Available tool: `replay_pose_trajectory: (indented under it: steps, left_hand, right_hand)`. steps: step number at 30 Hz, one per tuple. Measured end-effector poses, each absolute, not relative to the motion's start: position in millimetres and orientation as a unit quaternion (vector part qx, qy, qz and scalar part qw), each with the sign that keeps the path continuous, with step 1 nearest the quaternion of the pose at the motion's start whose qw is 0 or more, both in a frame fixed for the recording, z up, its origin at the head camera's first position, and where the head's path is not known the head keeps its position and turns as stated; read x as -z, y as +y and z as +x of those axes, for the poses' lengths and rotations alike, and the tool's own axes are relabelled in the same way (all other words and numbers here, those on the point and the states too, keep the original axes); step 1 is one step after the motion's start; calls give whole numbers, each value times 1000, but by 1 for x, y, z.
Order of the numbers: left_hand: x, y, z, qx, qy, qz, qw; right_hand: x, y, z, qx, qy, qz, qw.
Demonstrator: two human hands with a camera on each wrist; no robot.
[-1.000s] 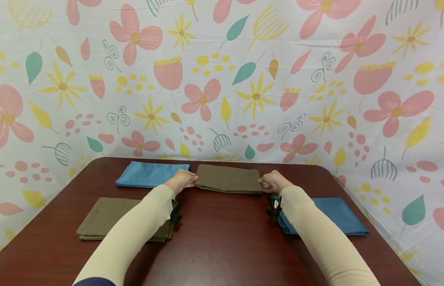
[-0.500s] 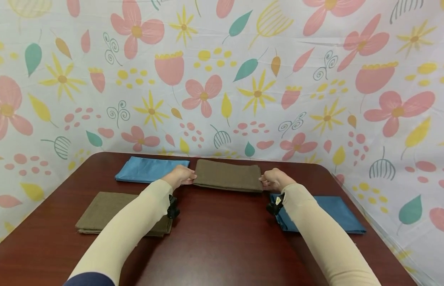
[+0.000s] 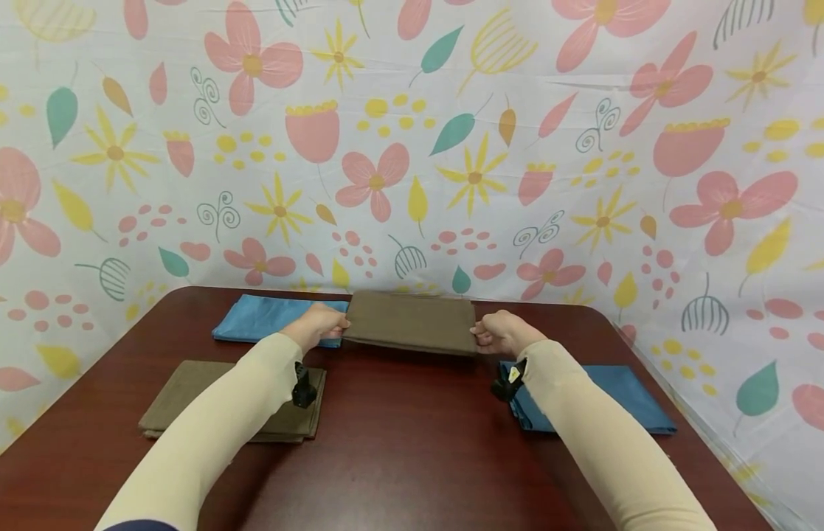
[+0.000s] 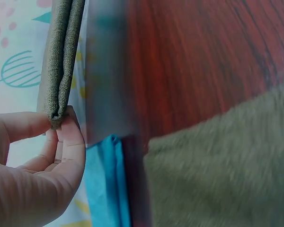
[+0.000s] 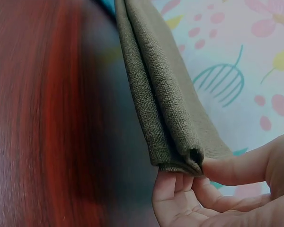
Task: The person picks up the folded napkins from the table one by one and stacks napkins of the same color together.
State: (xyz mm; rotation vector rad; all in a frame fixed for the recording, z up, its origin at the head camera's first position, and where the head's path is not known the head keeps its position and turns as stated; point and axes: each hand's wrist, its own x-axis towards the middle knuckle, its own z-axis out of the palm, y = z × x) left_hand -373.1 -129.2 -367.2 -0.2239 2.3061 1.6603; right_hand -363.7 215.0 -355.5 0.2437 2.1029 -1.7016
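Observation:
A folded olive-brown cloth (image 3: pixel 412 322) hangs between my two hands at the back of the table, seemingly raised off the wood. My left hand (image 3: pixel 316 324) pinches its left end, thumb on one side and fingers on the other. At the opposite end, my right hand (image 3: pixel 507 333) grips the folded layers between thumb and fingers. The right wrist view shows the stacked folds of the cloth (image 5: pixel 156 94) running away from the fingertips. A light blue folded cloth (image 3: pixel 252 317) lies behind my left hand, partly covered by it.
Another olive-brown folded cloth (image 3: pixel 192 387) lies under my left forearm. A darker blue folded cloth (image 3: pixel 627 398) sits by my right forearm. The dark red-brown table (image 3: pixel 412 442) ends at a flower-patterned white backdrop (image 3: pixel 385 110).
Both hands have carried the olive-brown cloth slightly to the left and up, so it now meets the light blue cloth's right end in view. The other cloths stay put.

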Motion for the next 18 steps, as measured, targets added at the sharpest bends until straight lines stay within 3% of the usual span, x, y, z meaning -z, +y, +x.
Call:
replay_pose_trajectory:
  steps: [18]
  left_hand:
    - [347, -152, -359, -571, 811, -47, 119]
  right_hand:
    - [338, 194, -344, 653, 720, 93, 218]
